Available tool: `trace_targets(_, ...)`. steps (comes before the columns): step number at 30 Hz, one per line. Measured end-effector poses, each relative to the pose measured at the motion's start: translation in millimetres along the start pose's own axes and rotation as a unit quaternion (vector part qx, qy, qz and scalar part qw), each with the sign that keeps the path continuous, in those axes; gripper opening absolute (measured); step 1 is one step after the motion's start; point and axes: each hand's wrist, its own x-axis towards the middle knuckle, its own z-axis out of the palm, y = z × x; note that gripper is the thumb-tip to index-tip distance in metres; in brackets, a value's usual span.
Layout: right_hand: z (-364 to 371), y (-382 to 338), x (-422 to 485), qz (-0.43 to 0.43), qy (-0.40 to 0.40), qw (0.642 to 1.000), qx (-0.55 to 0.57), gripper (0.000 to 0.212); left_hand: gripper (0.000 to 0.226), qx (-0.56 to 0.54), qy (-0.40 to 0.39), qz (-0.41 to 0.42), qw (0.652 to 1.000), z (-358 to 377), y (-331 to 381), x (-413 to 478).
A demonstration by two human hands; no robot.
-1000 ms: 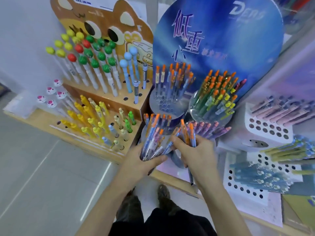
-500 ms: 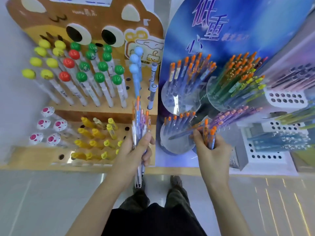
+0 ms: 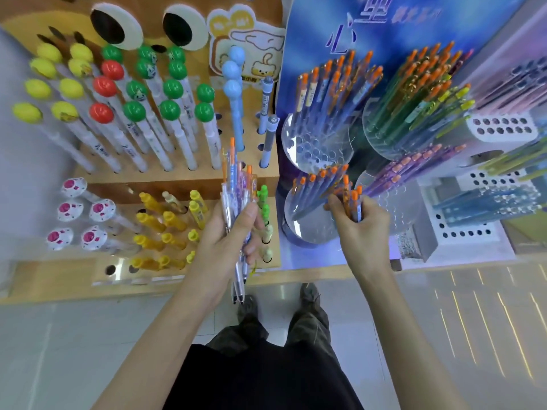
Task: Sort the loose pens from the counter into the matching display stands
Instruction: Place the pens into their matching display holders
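My left hand (image 3: 229,232) grips a bundle of clear pens with orange push-buttons (image 3: 238,184), held upright in front of the wooden stand (image 3: 177,179). My right hand (image 3: 359,223) holds a few orange-topped pens (image 3: 350,199) at the rim of the lower clear round holder (image 3: 307,229) of the blue display (image 3: 384,31). That holder has several blue pens with orange tops leaning in it. Another clear holder (image 3: 313,149) above it carries more of the same pens.
The wooden stand holds ball-topped pens in yellow, red, green and blue (image 3: 133,108), pink-capped ones (image 3: 74,211) and yellow ones (image 3: 165,223). To the right stand clear holders of green and purple pens (image 3: 420,93) and a white perforated rack (image 3: 473,220). Tiled floor lies below.
The view moved closer to the displays. My left hand holds its bundle a little further right and my right hand stays at the lower clear holder with its pens.
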Motion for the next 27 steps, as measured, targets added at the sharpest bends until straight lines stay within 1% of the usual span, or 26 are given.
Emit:
trace_targets(3, 3, -2, -2, -0.027, -0.030, 0.999, -0.010, 0.030, 0.023, 0.006, 0.000, 0.006, 1.000, -2, 1, 1)
trace_targets(5, 5, -3, -2, -0.044, -0.036, 0.998, -0.026, 0.032, 0.020, 0.010, 0.002, 0.006, 1.000, -3, 2, 2)
trace_targets(9, 7, -4, 4, -0.056, -0.019, 0.997, -0.044, 0.030, 0.024, 0.006, 0.005, 0.007, 1.000, -3, 4, 3)
trace_targets(12, 7, -4, 5, -0.071, -0.041, 0.995, -0.056, 0.026, 0.027, 0.008, 0.007, 0.009, 1.000, -2, 5, 3)
trace_targets(14, 8, -7, 4, -0.100, -0.067, 0.990, -0.071, 0.021, 0.027, 0.008, 0.008, 0.010, 1.000, -1, 5, 3)
trace_targets(17, 10, -13, 3, -0.159, -0.092, 0.977, -0.107, 0.018, 0.026, 0.003, 0.010, 0.012, 1.000, 1, 6, 2)
trace_targets(19, 10, -14, 3, -0.178, -0.093, 0.972, -0.119, 0.020, 0.027, -0.002, 0.012, 0.011, 1.000, 1, 7, 2)
trace_targets(22, 7, -6, 1, -0.188, -0.087, 0.971, -0.120, 0.004, 0.028, -0.007, 0.014, 0.014, 1.000, 0, 8, 3)
trace_targets(23, 5, -3, -1, -0.196, -0.077, 0.970, -0.121, 0.001, 0.028, -0.010, 0.013, 0.014, 1.000, 0, 8, 4)
trace_targets(27, -2, 9, -10, -0.184, -0.041, 0.975, -0.116, 0.006, 0.025, -0.010, 0.000, 0.024, 1.000, 0, 9, 5)
